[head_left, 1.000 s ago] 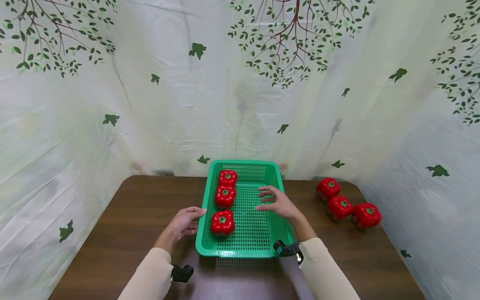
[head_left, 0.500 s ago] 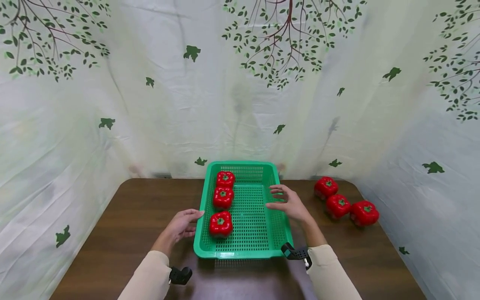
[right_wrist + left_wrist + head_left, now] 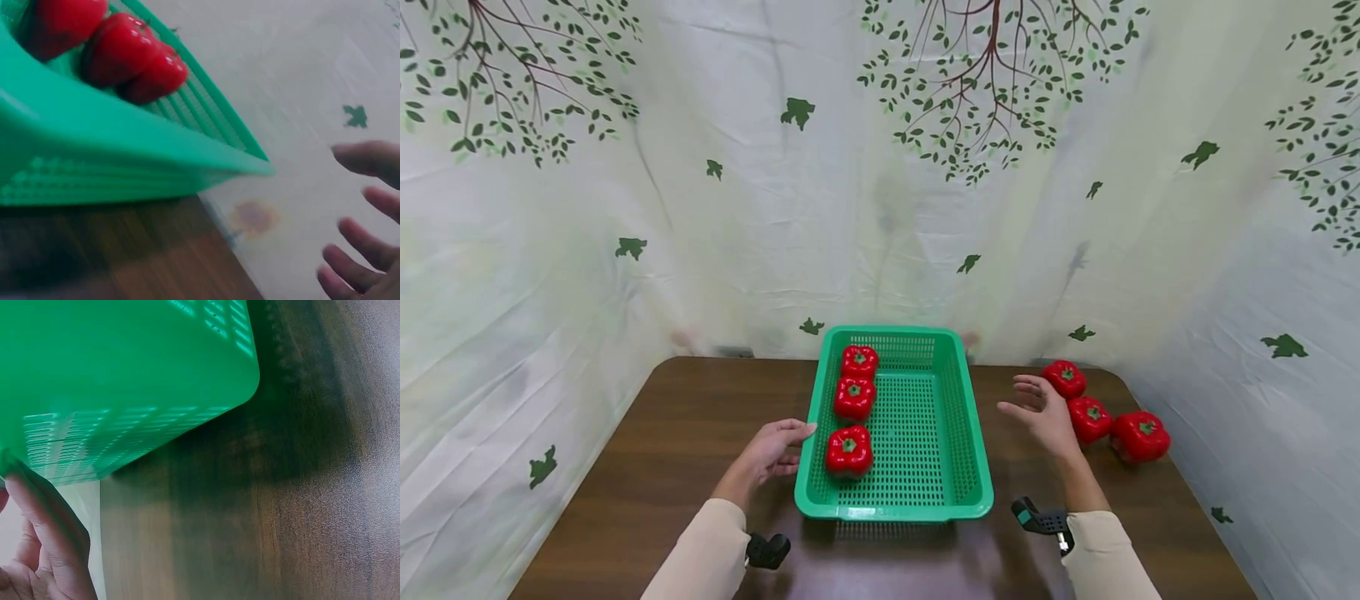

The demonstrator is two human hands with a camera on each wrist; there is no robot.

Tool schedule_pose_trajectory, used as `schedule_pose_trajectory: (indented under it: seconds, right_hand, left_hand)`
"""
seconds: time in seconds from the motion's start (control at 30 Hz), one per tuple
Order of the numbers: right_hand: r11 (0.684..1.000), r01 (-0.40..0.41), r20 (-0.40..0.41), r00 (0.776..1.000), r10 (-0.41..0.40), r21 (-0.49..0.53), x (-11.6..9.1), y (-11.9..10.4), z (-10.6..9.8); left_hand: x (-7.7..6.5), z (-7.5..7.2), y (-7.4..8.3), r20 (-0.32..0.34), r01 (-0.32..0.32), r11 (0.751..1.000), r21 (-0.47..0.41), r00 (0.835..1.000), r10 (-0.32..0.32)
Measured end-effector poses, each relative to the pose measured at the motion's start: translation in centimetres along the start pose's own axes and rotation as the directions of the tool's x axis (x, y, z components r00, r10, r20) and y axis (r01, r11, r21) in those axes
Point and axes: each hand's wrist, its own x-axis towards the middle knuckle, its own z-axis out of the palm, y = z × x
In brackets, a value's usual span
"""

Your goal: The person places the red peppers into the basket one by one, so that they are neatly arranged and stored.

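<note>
A green perforated plastic basket [image 3: 917, 433] stands on the table with three red bell peppers along its left side: a far one [image 3: 860, 361], a middle one [image 3: 854, 398] and a near one [image 3: 849, 451]. My left hand [image 3: 771, 450] pinches the basket's left rim, its lower fingers hanging outside the wall; part of this grip is cut off in the left wrist view. Beyond the basket's right side, my right hand [image 3: 1047, 415] is in front of three more red bell peppers [image 3: 1088, 419], fingers loosely bent and holding nothing. The right wrist view is blurred.
A dark brown wooden table [image 3: 700, 433] carries everything. Behind and beside it hangs a pale cloth [image 3: 737, 250] printed with leaves and branches. The loose peppers lie near the table's right edge. Black wrist devices [image 3: 1037, 518] sit at both cuffs.
My right hand has moved right, from above the basket to beside the loose peppers. My left hand stays at the left rim. The peppers keep their places; the head view shifts slightly.
</note>
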Motion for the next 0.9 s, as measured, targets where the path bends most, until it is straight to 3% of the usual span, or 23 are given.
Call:
schedule_pose_trajectory:
  seconds: [0.13, 0.47, 0.67, 0.9]
  right_hand:
    - [0.998, -0.063, -0.140, 0.988, 0.065, 0.023, -0.1, 0.0, -1.6]
    - [0.997, -0.081, -0.348, 0.935, 0.072, -0.011, -0.4, 1.1, -5.6]
    - [0.997, -0.066, -0.433, 0.900, 0.042, -0.039, -0.5, 2.5, -8.4]
    - [0.993, -0.110, -0.491, 0.868, 0.081, -0.031, -0.7, 4.1, -11.3]
  left_hand:
    - [0.0, -0.1, 0.1, 0.003, 0.000, 1.000, 0.012, 1.000, 0.000]
    - [0.1, -0.2, 0.3, 0.016, 0.005, 1.000, 0.013, 1.000, -0.005]
    - [0.2, -0.1, 0.4, 0.024, 0.015, 1.000, 0.017, 1.000, -0.015]
    - [0.3, -0.1, 0.5, 0.037, 0.018, 1.000, 0.011, 0.999, -0.018]
